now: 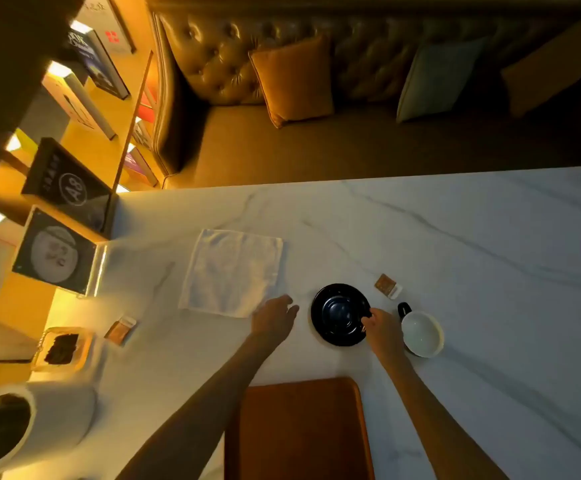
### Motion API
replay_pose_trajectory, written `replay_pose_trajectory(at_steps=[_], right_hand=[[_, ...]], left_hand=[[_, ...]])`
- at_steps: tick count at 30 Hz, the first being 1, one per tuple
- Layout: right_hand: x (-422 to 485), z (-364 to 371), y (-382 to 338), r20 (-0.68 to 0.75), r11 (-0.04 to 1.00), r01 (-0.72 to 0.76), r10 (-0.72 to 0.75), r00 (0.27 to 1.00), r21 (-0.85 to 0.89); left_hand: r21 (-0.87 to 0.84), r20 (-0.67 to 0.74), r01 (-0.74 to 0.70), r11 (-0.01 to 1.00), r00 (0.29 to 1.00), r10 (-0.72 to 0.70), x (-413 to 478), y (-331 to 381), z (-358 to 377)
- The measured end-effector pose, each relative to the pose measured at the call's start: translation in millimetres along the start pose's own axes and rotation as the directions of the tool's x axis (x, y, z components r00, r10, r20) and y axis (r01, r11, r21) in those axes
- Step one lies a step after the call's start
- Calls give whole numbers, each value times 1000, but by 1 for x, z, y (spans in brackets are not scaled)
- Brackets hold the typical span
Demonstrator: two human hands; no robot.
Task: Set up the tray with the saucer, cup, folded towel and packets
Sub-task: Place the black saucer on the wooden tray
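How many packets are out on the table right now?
2. The right packet lies beyond the black saucer and the cup; the left packet lies far left beside a small dish. The dish's dark contents are unclear, so more may be hidden.

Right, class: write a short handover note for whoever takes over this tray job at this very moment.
Left hand: open, beside the towel's near corner.
Right hand: fingers grip the saucer's right rim.
Towel lies flat, left of the saucer; cup right of it; right packet beyond the cup; left packet far left.
Done: nothing on the tray yet.
Left: move saucer, cup, folded towel and packets onto it.
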State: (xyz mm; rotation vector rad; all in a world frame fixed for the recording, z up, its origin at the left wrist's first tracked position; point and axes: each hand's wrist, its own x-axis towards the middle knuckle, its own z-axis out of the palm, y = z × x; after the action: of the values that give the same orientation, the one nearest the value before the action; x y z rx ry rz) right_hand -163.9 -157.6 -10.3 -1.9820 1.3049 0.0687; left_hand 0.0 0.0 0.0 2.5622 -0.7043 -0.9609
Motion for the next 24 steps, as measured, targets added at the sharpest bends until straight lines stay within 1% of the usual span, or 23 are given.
replay_pose_trajectory(at_steps=[1, 4, 6, 10, 15, 18, 24], right_hand=[[9, 4, 5, -13, 1000, -25, 25, 1000, 16], [31, 15, 15, -22, 993, -120, 120, 993, -15], [43, 24, 25, -47, 993, -115, 115, 992, -2], [57, 34, 38, -85, 990, -123, 129, 988, 69], [55, 44, 45, -113, 978, -156, 172, 979, 137], [56, 47, 49, -116, 968, -162, 186, 976, 192], [60, 45, 51, -56, 965, -173, 188, 981, 197]], left_hand=[[-21, 33, 33, 999, 999, -33, 11, 8, 6], [-75, 115, 129, 989, 986, -120, 35, 24, 25], [-108, 163, 169, 980, 975, -151, 48, 27, 41], [-213, 220, 207, 955, 962, -160, 64, 29, 68], [-291, 167, 223, 931, 969, -180, 71, 25, 90], [-340, 181, 271, 901, 959, -220, 75, 23, 98], [-389, 199, 302, 870, 950, -241, 70, 31, 97]])
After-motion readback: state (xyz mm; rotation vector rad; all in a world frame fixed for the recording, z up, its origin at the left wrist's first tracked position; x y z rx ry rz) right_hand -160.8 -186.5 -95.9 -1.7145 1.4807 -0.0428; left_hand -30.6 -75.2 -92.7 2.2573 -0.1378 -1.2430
